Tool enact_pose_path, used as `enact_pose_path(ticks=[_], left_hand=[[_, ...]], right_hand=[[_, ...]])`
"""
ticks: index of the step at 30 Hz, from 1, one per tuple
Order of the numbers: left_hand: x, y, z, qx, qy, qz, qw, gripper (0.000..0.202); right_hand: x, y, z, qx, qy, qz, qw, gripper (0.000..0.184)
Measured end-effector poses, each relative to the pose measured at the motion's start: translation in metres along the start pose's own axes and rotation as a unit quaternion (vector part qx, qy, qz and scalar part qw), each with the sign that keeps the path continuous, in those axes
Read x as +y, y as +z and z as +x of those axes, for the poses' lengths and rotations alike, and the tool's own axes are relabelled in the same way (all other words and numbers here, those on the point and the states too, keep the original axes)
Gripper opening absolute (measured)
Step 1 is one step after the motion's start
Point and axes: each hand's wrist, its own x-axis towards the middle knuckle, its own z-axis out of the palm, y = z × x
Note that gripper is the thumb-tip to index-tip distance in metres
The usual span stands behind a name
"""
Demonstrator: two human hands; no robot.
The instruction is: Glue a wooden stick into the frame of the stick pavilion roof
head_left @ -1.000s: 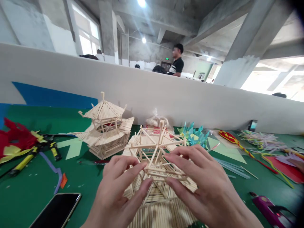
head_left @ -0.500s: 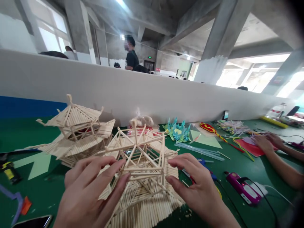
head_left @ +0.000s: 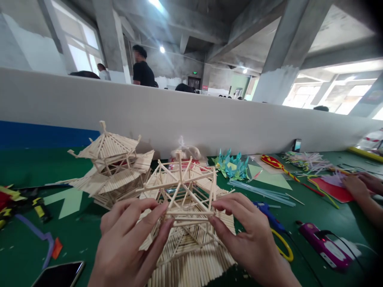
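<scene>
A half-built pavilion of thin wooden sticks (head_left: 187, 199) stands on the green table (head_left: 26, 247) right in front of me, an open stick frame rising from a flat stick roof. My left hand (head_left: 128, 243) pinches the frame's left side with thumb and fingers. On the frame's right side my right hand (head_left: 248, 239) grips the sticks the same way. A finished two-tier stick pavilion (head_left: 112, 167) stands just behind and to the left.
A dark phone (head_left: 58, 275) lies at the near left, with pliers (head_left: 37, 205) and paper scraps beyond. To the right lie a blue tool (head_left: 269, 217), a purple glue gun (head_left: 321, 245), teal paper flowers (head_left: 231, 165), and another person's hands (head_left: 360, 187). A white partition (head_left: 209, 119) backs the table.
The view has swung back a little to the left. Both hands keep their hold on the stick frame, which has hardly moved.
</scene>
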Motion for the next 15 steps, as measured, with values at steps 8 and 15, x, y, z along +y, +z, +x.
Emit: enact_pose_path(ticks=[8,15], left_hand=[[0.002,0.003,0.001,0.015,-0.006,0.023,1.0,0.032],[0.013,0.002,0.01,0.037,0.04,0.092,0.994,0.031]], right_hand=[[0.002,0.002,-0.008,-0.031,0.021,-0.009,0.999,0.033],[0.003,-0.004,-0.014,0.013,0.071,0.103,0.992,0.024]])
